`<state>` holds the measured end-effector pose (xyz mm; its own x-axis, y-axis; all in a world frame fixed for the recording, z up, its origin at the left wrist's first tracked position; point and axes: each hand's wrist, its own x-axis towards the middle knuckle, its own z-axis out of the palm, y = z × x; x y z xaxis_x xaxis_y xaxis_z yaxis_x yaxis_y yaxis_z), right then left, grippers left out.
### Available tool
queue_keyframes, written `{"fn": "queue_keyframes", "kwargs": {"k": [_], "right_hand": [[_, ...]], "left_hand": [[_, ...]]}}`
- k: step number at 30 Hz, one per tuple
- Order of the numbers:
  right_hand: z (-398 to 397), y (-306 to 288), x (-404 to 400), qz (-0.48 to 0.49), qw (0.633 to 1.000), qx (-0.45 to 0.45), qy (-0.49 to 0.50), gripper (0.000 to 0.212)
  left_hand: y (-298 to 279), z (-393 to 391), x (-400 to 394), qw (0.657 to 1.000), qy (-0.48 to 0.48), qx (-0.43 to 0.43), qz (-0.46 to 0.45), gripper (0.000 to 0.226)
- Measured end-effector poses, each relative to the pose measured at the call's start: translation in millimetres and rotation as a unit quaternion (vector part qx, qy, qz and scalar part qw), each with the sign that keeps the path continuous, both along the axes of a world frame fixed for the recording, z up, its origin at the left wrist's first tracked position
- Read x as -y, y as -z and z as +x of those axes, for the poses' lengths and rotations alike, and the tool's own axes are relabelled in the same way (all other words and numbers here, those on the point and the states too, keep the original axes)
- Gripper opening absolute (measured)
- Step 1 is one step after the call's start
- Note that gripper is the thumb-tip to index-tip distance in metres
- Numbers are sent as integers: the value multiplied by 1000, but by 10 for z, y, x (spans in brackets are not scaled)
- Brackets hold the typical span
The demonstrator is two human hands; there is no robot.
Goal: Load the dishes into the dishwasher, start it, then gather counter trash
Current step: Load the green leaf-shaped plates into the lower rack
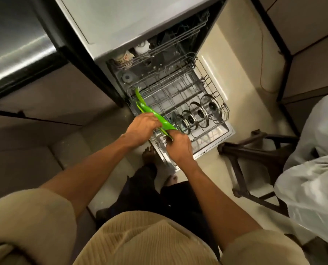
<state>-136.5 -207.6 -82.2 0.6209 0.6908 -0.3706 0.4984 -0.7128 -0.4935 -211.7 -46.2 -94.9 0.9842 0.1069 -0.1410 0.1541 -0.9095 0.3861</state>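
Both hands are working over the pulled-out lower rack: the left hand (141, 128) is curling its fingers round the edge of a green plate (164, 123), and the right hand (178, 148) is gripping the near end of the green plates from below, just beside the left. Behind them the dishwasher (132, 27) is standing open, its door (213, 138) lying flat above the cream floor (241, 77). A steel-fronted appliance (15, 48) is standing to the left of it. At the right, a white plastic bag (312, 180) is bulging beside a dark wooden stool (255, 148). The lower rack (213, 77) is resting out over the door, carrying four glass lids (197, 114) standing upright in a row along its right side. More green plates (139, 96) are standing on edge at the rack's left side, touching the held ones. The upper rack (178, 41) is sitting farther back inside, holding a white container (141, 47) and a patterned cup (124, 58), though the dimness is hiding finer detail.
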Motion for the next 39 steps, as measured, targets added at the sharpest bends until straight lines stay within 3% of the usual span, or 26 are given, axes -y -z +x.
{"fn": "queue_keyframes", "kwargs": {"k": [3,7,14,22,28,33,39], "right_hand": [[137,117,-79,-20,1000,-14,3,34],[301,321,-147,-17,1000,-20,-7,30],[632,869,-197,36,999,-38,10,19],[965,1663,-422,57,988,-126,71,15],[1034,2280,-807,66,985,-119,107,13],[977,2659,-1060,98,977,-133,136,13],[910,3035,-1208,96,969,-170,154,16]], "left_hand": [[149,125,-54,1000,-7,-8,-1,49],[339,295,-94,1000,-31,3,-4,21],[802,513,-43,995,-96,0,-22,23],[1457,631,151,940,-306,-139,-61,80],[1980,646,0,902,-338,-233,-132,84],[2405,660,-167,903,-348,-223,-114,91],[2676,695,-165,873,-391,-243,-164,92]]}}
